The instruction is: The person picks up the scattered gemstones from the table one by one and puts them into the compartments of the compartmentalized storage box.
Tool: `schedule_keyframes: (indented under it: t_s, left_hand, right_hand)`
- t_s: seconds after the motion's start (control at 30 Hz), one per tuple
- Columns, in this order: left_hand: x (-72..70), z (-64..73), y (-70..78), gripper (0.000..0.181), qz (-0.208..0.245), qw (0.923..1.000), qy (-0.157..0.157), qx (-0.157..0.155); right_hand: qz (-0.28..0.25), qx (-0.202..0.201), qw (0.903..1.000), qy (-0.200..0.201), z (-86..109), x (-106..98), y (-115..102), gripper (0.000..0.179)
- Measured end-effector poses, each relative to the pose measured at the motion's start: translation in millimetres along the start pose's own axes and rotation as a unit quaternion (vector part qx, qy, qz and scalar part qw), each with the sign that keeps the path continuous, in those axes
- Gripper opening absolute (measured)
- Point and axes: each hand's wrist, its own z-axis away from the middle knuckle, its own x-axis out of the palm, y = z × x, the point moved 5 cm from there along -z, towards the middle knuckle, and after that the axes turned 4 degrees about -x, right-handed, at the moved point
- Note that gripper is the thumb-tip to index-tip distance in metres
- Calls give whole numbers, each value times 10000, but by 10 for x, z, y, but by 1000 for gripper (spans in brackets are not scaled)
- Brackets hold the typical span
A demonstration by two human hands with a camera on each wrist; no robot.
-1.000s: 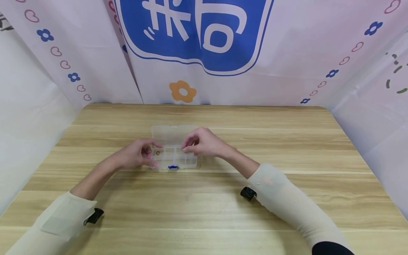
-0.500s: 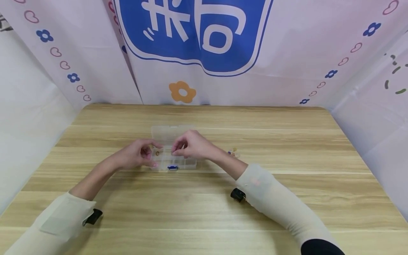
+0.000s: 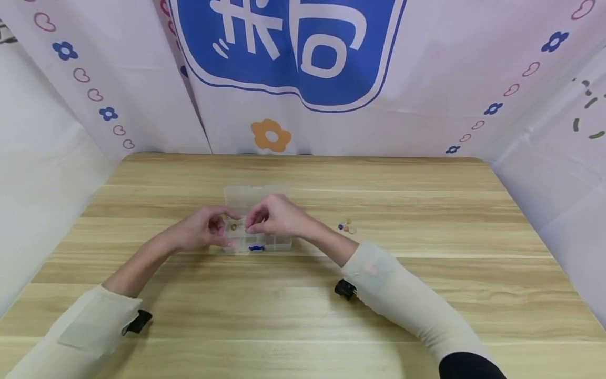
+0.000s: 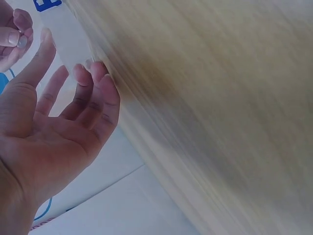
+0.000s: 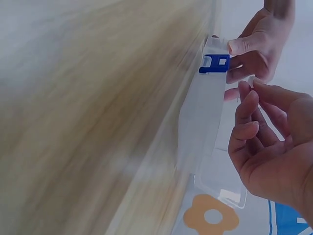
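A clear plastic compartment box [image 3: 284,243] stands on the table with its lid [image 3: 236,196] raised at the back and a blue latch [image 3: 256,247] at the front. My left hand [image 3: 201,227] holds the box's left end, thumb at the front and fingers spread toward the back. Over the left-middle compartments, my right hand [image 3: 279,216] pinches a small whitish, see-through round piece [image 4: 22,41] between thumb and fingertip. In the left rear compartment lies a small brownish-orange piece [image 3: 233,227]. The right hand hides part of the box's rear row.
Several small coloured pieces [image 3: 347,227], blue, yellow, orange and clear, lie on the wooden table [image 3: 303,316] to the right of the box, just beyond the right forearm. A printed white cloth [image 3: 379,131] hangs behind the table's far edge.
My right hand has moved left across the box, from its right part to the left-middle compartments. The pieces on the table have come into view past the forearm. The left hand stays put.
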Motion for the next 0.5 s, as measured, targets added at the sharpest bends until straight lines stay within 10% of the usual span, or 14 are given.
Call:
schedule_keyframes:
  t_s: [0.5]
  left_hand:
    - [2,7,39,54,-121,9999,-3,91]
  right_hand:
    - [293,316,9991,48,-121,119,-88,4]
